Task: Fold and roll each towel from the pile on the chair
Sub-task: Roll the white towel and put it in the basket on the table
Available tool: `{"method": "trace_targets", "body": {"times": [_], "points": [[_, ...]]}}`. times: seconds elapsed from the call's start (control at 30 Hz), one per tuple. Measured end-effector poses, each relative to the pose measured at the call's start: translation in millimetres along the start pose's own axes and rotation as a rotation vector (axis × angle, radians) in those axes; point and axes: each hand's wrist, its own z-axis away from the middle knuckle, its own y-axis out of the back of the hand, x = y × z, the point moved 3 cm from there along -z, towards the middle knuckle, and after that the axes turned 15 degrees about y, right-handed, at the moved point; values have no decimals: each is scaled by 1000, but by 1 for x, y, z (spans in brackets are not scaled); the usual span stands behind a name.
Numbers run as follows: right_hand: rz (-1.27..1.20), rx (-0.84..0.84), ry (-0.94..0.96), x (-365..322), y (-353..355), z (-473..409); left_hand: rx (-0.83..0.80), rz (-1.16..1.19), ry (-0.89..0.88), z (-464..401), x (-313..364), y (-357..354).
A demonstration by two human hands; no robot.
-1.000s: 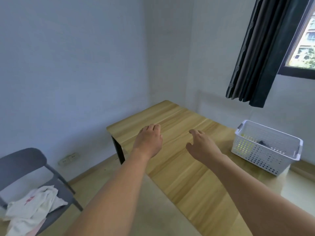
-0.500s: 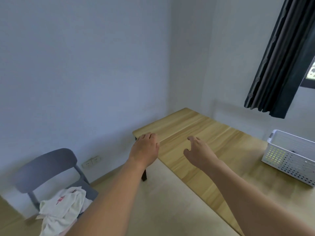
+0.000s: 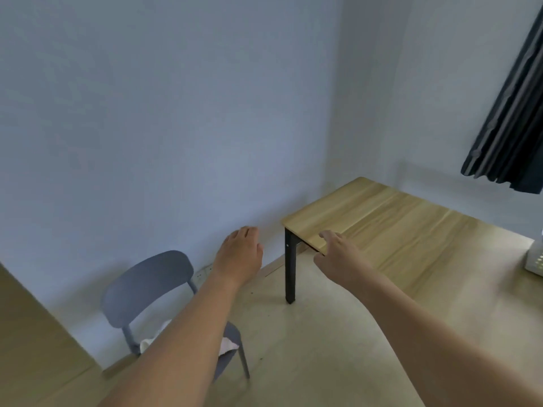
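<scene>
A grey chair [image 3: 147,284] stands against the wall at the lower left. A pile of white towels [image 3: 227,345] lies on its seat, mostly hidden behind my left forearm. My left hand [image 3: 239,255] is stretched out in the air above and beyond the chair, fingers relaxed, holding nothing. Farther right, my right hand [image 3: 338,257] hovers over the near left corner of the wooden table [image 3: 411,230], fingers loose and empty.
The table has a black leg [image 3: 290,271] at its near corner. A white perforated basket [image 3: 536,259] shows at the right edge on the table. A dark curtain [image 3: 511,113] hangs at the upper right. A wooden panel [image 3: 32,333] fills the lower left.
The view has swung left: the table and basket slid to the right and the chair came toward the middle. Both hands stayed outstretched and empty, now left of the table's middle.
</scene>
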Motion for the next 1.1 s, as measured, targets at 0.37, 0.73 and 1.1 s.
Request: {"method": "trace_targets", "body": {"times": [0.37, 0.73, 1.1], "points": [[-78, -154, 23, -117, -145, -81, -62, 68, 137, -33, -206, -6], [-127, -253, -182, -179, -261, -151, -318, 75, 138, -98, -351, -39], [-149, -387, -300, -118, -439, -234, -500, 116, 285, -156, -452, -197]]}}
